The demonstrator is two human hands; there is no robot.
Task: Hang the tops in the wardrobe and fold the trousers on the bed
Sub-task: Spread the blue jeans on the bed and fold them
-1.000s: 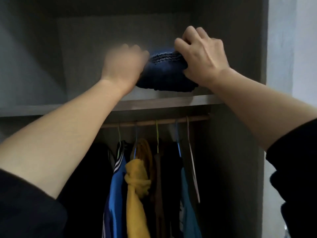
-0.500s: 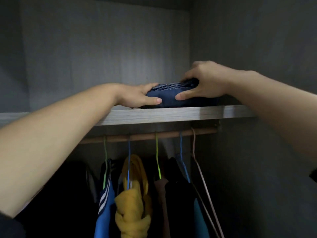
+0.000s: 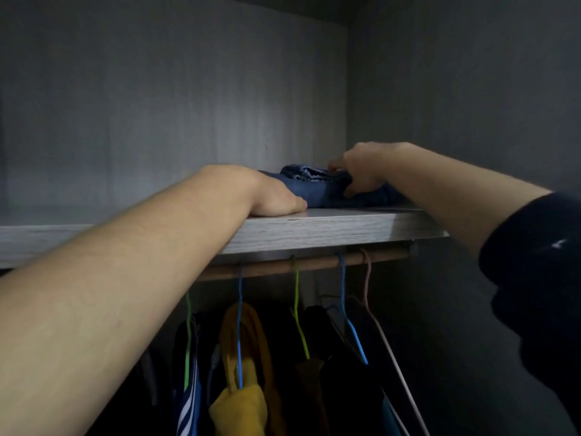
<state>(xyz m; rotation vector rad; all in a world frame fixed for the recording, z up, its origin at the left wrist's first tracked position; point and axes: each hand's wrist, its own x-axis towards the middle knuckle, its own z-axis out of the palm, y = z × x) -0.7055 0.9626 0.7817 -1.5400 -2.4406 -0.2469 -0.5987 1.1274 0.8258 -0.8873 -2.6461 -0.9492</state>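
A folded pair of blue trousers [image 3: 317, 190] lies on the wardrobe's top shelf [image 3: 330, 229], toward its right end. My left hand [image 3: 267, 193] rests on the shelf board against the trousers' left side, thumb along the front edge; its fingers are hidden behind the hand. My right hand [image 3: 361, 171] grips the right part of the bundle, fingers curled over the top fold and thumb low at the front. Below the shelf, tops hang on the wooden rail [image 3: 314, 264], among them a yellow one [image 3: 242, 404] and a blue striped one [image 3: 188, 404].
A pink hanger [image 3: 393, 350] hangs bare at the rail's right end, beside a blue hanger [image 3: 352, 335] with a dark garment. The wardrobe's right wall [image 3: 456, 89] stands close to the trousers. The shelf runs on to the left.
The trousers came down from mid-air onto the shelf and slid further back. Both hands followed them in, and my view has moved closer and lower.
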